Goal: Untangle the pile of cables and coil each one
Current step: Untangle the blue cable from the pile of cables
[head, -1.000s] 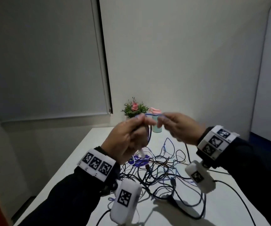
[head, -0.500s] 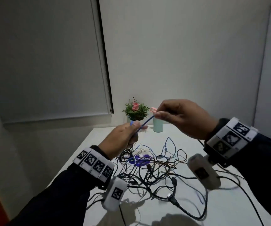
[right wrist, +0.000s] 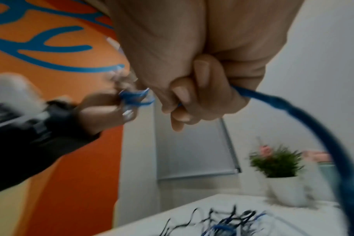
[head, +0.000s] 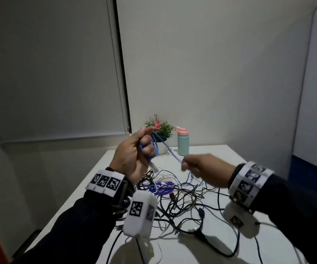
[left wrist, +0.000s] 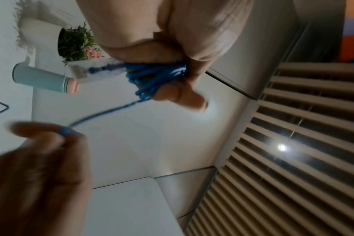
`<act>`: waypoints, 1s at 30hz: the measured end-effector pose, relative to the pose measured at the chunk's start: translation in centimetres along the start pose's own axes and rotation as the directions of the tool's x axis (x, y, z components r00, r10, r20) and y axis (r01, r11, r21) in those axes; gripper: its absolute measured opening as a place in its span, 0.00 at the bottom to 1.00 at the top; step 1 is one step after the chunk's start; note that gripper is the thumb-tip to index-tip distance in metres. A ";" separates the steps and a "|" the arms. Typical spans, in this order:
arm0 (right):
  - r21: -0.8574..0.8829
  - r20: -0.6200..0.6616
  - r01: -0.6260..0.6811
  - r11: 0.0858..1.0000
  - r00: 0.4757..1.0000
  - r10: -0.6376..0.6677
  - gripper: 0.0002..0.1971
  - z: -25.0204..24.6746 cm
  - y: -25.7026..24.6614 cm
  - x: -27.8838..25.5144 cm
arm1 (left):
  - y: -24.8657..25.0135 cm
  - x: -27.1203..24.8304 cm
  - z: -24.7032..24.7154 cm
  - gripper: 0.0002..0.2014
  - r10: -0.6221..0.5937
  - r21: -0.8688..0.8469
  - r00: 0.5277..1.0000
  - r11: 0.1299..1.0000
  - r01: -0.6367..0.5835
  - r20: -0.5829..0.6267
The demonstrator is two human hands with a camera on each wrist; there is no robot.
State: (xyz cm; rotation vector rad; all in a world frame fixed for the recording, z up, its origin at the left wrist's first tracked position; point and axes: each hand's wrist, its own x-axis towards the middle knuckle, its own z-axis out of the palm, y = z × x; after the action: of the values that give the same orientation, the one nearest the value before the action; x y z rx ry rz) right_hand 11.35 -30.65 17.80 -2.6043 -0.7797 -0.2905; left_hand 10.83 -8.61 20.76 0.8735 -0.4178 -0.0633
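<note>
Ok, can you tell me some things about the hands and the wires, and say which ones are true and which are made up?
1. The left hand holds loops of blue cable. True.
2. The right hand is empty. False: it pinches the same blue cable.
3. A tangled cable pile lies on the white table. True.
4. The water bottle is lying on its side. False: it stands upright beside the potted plant.

Thin blue cable [head: 154, 147] partly wound in small loops, clear plug end [head: 154, 167] dangling, a strand slanting down to the right, tangled heap of black, white and blue cables [head: 180, 204] on the white worktop [head: 230, 242]
</note>
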 end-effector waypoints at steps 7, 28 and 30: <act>0.029 0.038 0.323 0.946 0.945 -0.324 0.07 -0.2 -6.1 -2.2 | -2.4 -0.5 -0.7 0.15 0.175 0.782 0.980 0.596 -0.183 0.095; -0.053 -0.175 0.036 0.998 0.983 -0.045 0.09 -3.0 2.9 -0.2 | -2.5 -1.1 -2.5 0.16 -0.168 0.215 0.985 0.961 0.175 -0.050; -0.051 -0.149 0.005 0.999 0.989 -0.013 0.09 -2.5 3.3 -0.2 | -2.6 -1.1 -2.3 0.14 -0.144 0.138 0.988 0.979 0.150 -0.048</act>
State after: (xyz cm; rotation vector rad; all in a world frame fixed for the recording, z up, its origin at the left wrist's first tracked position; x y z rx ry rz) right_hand 12.82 -34.38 18.90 -2.5904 -0.7408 -0.5077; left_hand 10.98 -8.30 17.13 1.0429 -0.3245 -0.1547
